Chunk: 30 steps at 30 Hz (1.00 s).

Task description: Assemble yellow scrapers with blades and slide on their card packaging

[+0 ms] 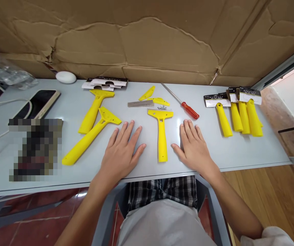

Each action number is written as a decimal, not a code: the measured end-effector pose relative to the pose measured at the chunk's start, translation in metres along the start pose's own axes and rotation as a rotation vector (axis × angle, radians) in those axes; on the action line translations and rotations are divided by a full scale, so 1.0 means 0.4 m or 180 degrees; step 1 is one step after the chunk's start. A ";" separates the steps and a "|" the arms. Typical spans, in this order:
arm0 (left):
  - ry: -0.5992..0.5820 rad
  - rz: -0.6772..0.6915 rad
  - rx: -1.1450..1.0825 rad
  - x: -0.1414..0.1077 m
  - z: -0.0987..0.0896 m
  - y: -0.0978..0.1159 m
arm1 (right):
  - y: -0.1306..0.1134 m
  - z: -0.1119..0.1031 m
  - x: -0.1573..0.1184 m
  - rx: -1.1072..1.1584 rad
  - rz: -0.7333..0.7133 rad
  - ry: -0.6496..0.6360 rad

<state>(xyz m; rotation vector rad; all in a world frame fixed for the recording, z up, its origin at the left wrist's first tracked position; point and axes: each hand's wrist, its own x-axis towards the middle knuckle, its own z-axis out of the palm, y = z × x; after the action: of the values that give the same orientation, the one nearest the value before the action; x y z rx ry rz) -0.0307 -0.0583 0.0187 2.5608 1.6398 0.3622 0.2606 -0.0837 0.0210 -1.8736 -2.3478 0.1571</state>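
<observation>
My left hand lies flat on the table, fingers stretched out, holding nothing. My right hand rests palm down the same way. Between them is a yellow scraper, its wide head pointing away from me. Just beyond its head lie a small heap of screws, thin metal blades and two yellow head pieces. A red-handled screwdriver lies beyond my right fingertips. Left of my left hand, two more yellow scrapers lie at a slant, one partly over the other.
Several yellow handles with black-and-white cards lie at the right. More cards lie at the back left, near a white mouse. A phone with a cable and a plastic bottle are far left. Cardboard walls the table's back.
</observation>
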 end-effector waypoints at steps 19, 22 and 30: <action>0.0119 0.0021 -0.0008 0.087 -0.062 0.014 | -0.018 -0.181 0.103 -0.0469 -0.0039 -0.0737; 0.0266 0.0209 -0.0245 0.179 -0.090 0.008 | -0.026 -0.216 0.196 -0.0355 0.0067 -0.0687; -0.0078 0.1079 -0.0743 0.334 -0.037 -0.063 | 0.025 -0.155 0.404 -0.0133 -0.0355 -0.0416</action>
<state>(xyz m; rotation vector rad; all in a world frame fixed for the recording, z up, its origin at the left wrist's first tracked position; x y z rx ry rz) -0.0033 0.0720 0.0490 2.6406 1.0765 0.5081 0.2452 0.0761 0.0869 -1.7960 -2.5538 0.2270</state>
